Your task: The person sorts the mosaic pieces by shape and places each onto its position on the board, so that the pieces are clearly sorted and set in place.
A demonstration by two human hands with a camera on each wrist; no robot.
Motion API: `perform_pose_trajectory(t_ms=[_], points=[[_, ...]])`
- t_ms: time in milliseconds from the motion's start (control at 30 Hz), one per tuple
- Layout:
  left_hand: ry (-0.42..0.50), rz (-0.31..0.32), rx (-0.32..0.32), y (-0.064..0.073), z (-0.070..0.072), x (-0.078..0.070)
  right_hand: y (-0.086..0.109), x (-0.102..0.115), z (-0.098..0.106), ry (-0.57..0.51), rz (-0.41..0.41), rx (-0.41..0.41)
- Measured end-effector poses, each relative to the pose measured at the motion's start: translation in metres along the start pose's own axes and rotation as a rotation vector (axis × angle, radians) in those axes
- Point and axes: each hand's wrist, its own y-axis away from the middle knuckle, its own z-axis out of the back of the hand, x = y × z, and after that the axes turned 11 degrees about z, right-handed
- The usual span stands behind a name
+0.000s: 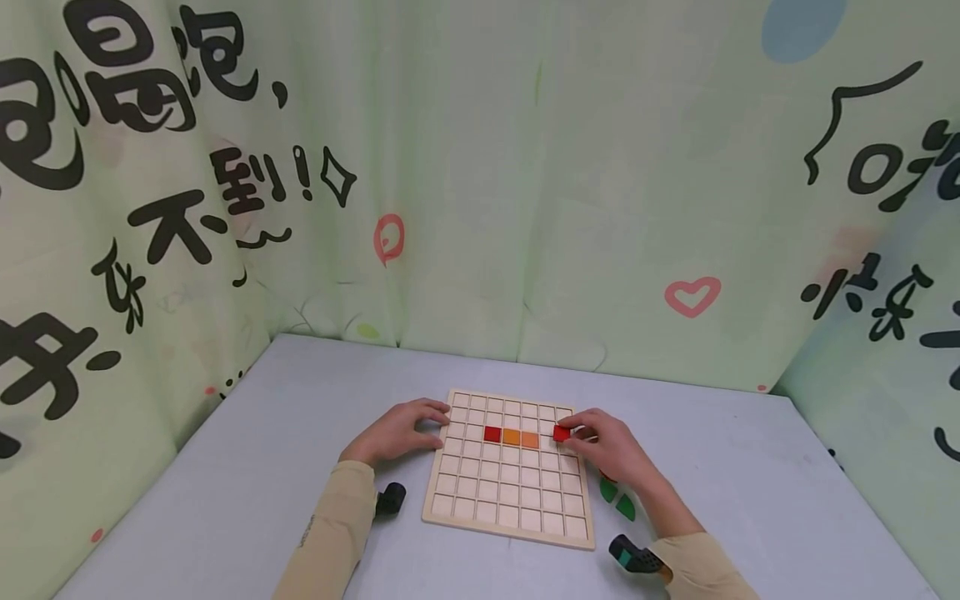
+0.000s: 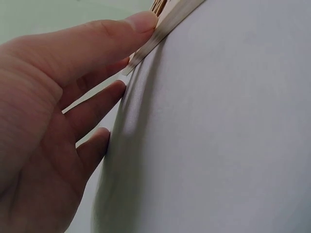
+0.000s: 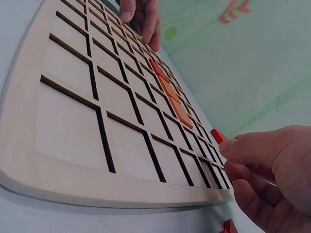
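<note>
So we've got a gridded board (image 1: 487, 490) flat on a pale table (image 1: 750, 475), and calling its far side 12 o'clock, here's what we see. Our left hand (image 1: 401, 429) is at 10 o'clock, fingers loose and spread, not gripping anything, thumb and fingertips just resting against the board's edge. Our right hand (image 1: 606, 442) is over at 2 o'clock, pinching a red tile (image 1: 561, 433) between thumb and fingers at the right-hand border; from the right wrist it looks raised a bit, but we can't tell if any corner touches down. A second red tile (image 1: 492, 434) sits in a cell a little toward 11 o'clock from the middle, with two orange tiles (image 1: 521, 438) next to it on its 3 o'clock side, all in one row. Off the board around 4 o'clock we've got two green pieces (image 1: 626, 507) near the right forearm, plus a mostly hidden red piece (image 3: 230, 226) just beside the board. Patterned curtain (image 1: 585, 208) hangs beyond 12.
</note>
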Motion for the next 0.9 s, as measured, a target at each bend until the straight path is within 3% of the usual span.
perform_pose_trajectory(t_ms=[900], points=[[-0.005,-0.009,0.003,0.0,0.002,-0.001,-0.006,-0.001,-0.016,0.022,0.108,0.039]])
